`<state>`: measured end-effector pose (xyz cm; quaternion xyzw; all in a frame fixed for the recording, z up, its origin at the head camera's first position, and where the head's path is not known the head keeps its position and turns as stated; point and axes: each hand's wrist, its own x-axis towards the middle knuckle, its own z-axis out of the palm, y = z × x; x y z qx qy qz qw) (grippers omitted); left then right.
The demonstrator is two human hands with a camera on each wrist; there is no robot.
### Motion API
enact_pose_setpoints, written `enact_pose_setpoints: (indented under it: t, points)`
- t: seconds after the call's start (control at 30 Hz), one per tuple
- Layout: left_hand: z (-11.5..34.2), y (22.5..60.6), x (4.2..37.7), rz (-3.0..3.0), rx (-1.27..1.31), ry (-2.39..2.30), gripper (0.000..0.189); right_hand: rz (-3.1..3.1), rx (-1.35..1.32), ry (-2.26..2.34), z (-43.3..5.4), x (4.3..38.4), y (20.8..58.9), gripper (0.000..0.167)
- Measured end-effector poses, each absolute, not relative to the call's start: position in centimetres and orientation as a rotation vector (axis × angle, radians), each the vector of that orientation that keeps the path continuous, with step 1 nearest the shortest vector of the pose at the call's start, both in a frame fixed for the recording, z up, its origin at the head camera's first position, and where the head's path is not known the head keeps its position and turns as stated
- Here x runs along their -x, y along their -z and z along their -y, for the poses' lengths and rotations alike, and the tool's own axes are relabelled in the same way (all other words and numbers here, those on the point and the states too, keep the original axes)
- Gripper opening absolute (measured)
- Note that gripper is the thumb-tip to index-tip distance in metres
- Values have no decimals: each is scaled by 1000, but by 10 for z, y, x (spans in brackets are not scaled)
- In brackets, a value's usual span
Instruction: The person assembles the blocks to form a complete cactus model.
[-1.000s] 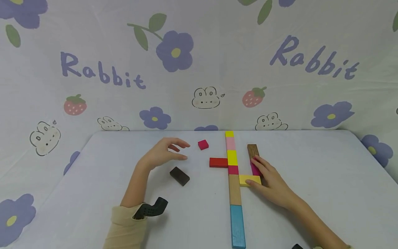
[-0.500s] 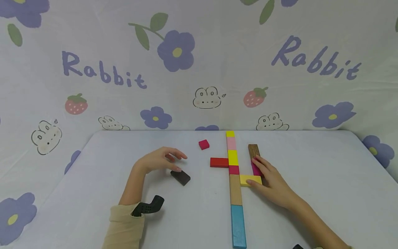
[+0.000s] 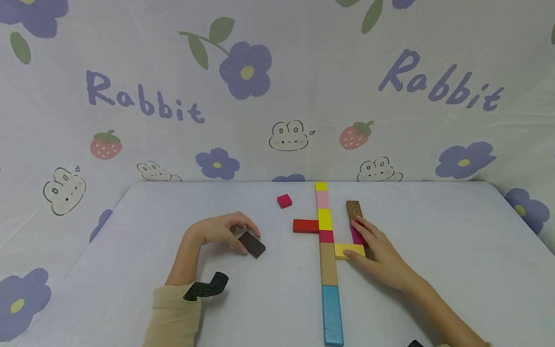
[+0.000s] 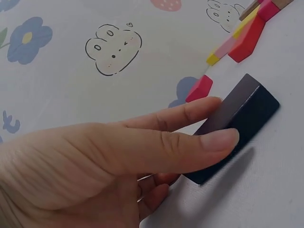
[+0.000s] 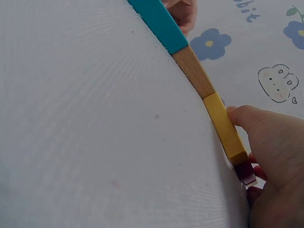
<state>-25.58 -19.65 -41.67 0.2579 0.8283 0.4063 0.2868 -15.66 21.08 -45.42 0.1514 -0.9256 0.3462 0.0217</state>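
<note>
In the head view my left hand [image 3: 225, 231] pinches a dark brown block [image 3: 254, 245] left of the row; the left wrist view has the thumb [image 4: 221, 142] along one face of it and a finger on the opposite side. My right hand [image 3: 379, 253] lies right of the row. Its thumb rests on the yellow block [image 3: 354, 251] that sticks out sideways from the row, and its other fingers touch a magenta block [image 3: 357, 234], partly covered by them. A brown wood-grain block [image 3: 353, 209] extends beyond the magenta one.
A straight row runs down the white table [image 3: 151, 217], with a blue block [image 3: 332, 315] nearest and a tan block [image 3: 328, 264] beyond it. A red block [image 3: 306, 226] juts leftward from it. One small crimson block [image 3: 284, 201] lies loose at the back.
My left hand has come down and toward me from beside the crimson block to the dark brown block, and its fingers have closed around it. The right hand keeps its place.
</note>
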Motion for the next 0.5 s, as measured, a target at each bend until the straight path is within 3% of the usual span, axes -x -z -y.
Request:
enact_pose_setpoints:
  t: [0.5]
  points:
    - [182, 411, 254, -2351, -686, -999, 33, 2867, -469, -1082, -210, 157, 453, 79]
